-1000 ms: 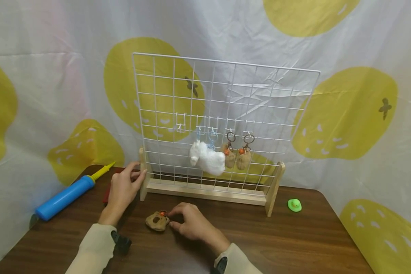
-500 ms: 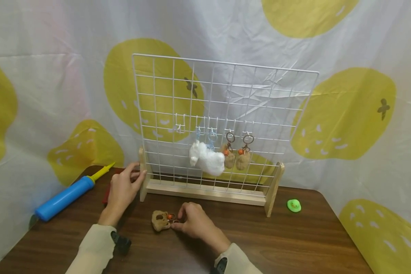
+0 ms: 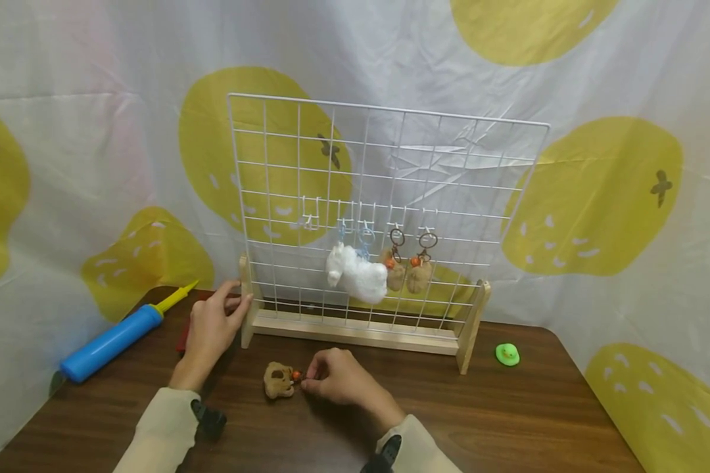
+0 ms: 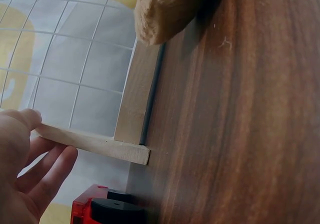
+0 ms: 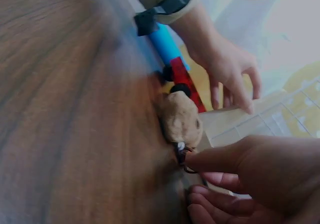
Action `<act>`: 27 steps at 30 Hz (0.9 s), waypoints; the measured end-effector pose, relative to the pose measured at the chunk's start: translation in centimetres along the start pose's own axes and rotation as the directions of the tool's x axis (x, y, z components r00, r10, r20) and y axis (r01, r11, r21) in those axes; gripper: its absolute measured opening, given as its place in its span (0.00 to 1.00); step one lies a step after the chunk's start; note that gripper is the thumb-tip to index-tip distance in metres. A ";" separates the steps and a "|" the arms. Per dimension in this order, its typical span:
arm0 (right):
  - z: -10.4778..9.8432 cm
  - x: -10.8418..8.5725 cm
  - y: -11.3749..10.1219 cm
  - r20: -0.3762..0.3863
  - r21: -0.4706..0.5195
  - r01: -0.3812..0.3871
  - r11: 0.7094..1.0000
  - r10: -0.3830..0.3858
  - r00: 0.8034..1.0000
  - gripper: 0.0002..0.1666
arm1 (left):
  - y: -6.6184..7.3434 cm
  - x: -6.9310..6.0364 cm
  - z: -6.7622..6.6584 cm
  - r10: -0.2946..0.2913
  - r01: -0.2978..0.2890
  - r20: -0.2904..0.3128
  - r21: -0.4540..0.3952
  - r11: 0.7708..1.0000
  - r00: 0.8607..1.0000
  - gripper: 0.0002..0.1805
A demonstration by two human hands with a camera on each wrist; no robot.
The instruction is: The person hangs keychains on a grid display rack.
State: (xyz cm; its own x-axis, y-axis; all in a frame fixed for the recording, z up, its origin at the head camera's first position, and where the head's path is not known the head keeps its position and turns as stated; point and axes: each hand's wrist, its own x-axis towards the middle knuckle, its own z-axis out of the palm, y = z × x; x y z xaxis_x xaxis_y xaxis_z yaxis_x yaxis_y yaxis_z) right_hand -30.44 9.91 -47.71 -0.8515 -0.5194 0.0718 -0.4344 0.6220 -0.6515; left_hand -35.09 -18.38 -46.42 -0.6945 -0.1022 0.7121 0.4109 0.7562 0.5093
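Note:
A brown plush keychain (image 3: 279, 381) with an orange bead lies on the table in the head view. My right hand (image 3: 344, 379) pinches its ring end between thumb and index finger; in the right wrist view the plush (image 5: 181, 119) extends beyond the fingertips. At the left end of the wire-grid rack (image 3: 355, 332), my left hand (image 3: 211, 325) holds the wooden side post (image 4: 100, 145), thumb on one side and fingers on the other. Hooks on the grid carry white plush keychains (image 3: 363, 274) with blue clasps and brown plush keychains (image 3: 419, 278) with dark rings.
One white hook (image 3: 310, 222) at the grid's left bears nothing. A blue pump (image 3: 112, 343) with a yellow nozzle lies at the table's left. Beside the left hand sits a red object (image 4: 95, 204) with black parts. A small green duck (image 3: 507, 355) is at the right.
The brown plush keychain has shifted right and turned, its bead and ring now pointing toward my right hand. My right fingers have closed on the ring end. My left hand stays on the post.

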 end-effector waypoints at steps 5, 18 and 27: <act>-0.9 0.2 0.4 0.001 0.100 0.042 0.994 -0.043 0.999 0.09 | -0.1 0.0 0.1 -0.003 0.003 0.002 -0.003 1.000 1.000 0.17; -2.0 0.2 -0.9 0.019 0.441 0.055 0.896 -0.071 0.997 0.10 | -0.2 0.0 0.1 -0.005 0.005 -0.001 -0.005 1.000 1.000 0.18; -3.1 -0.1 -1.8 -0.029 0.469 0.092 0.879 -0.089 0.996 0.09 | -0.3 0.0 0.1 0.005 -0.005 -0.006 -0.009 1.000 1.000 0.18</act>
State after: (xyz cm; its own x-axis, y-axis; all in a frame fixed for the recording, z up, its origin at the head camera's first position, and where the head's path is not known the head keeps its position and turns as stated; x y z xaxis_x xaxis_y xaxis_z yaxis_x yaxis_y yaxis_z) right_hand -30.46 10.63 -44.20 -0.8174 -0.5559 0.1513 -0.3225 0.2239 -0.9197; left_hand -35.28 -18.51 -46.68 -0.6889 -0.1022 0.7176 0.4197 0.7509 0.5099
